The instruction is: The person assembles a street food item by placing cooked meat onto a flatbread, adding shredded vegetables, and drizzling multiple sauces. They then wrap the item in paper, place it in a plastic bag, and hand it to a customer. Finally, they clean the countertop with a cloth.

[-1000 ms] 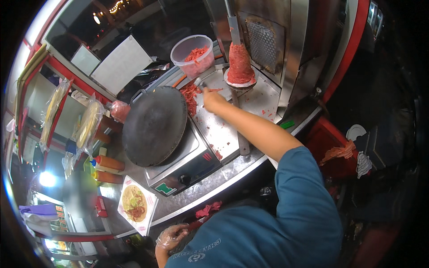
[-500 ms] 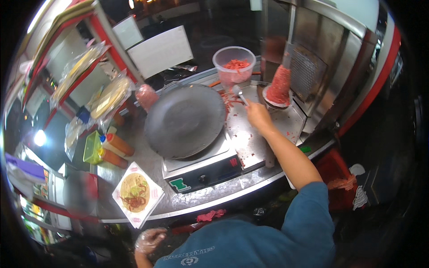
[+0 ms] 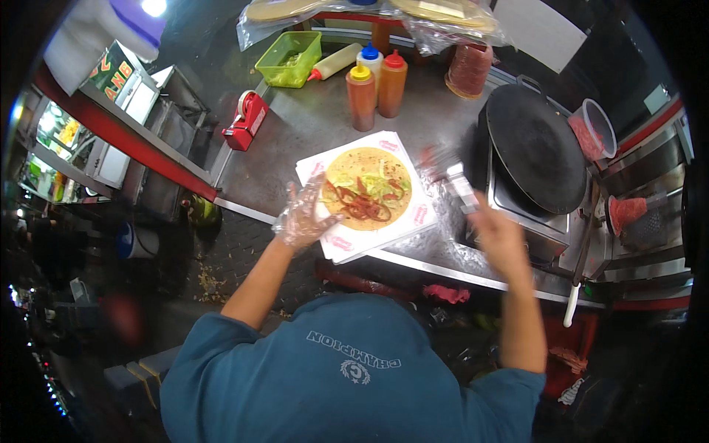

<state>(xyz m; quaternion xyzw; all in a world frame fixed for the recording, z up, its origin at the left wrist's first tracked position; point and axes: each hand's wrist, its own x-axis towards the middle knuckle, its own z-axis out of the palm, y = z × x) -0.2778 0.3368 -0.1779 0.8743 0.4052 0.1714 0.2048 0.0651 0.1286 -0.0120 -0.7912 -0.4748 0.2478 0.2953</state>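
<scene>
A round flatbread [image 3: 380,161] lies on a stack of white printed paper sheets [image 3: 347,246] at the counter's front edge. Chopped lettuce [image 3: 384,187] and reddish-brown meat strips [image 3: 363,207] cover its lower half. My left hand [image 3: 304,215], in a clear plastic glove, rests at the flatbread's left edge with fingers spread, touching the paper and bread. Right of the bread, my bare right hand [image 3: 498,232] is closed round a silver pair of tongs [image 3: 461,186]. The tongs' far end is smeared by motion, with something reddish there.
A large black griddle pan [image 3: 535,148] stands on a stove at right, beyond it a tub of shredded meat [image 3: 593,131] and a meat cone [image 3: 628,214]. Squeeze bottles [image 3: 362,100], a green basket [image 3: 288,63] and a red tape dispenser [image 3: 246,122] stand behind and left. A white-handled knife [image 3: 572,303] overhangs the front edge.
The view has swung left toward the flatbread. My right hand has come from beside the meat tub and cone to the bread's right side. My left hand has risen from below the counter onto the paper.
</scene>
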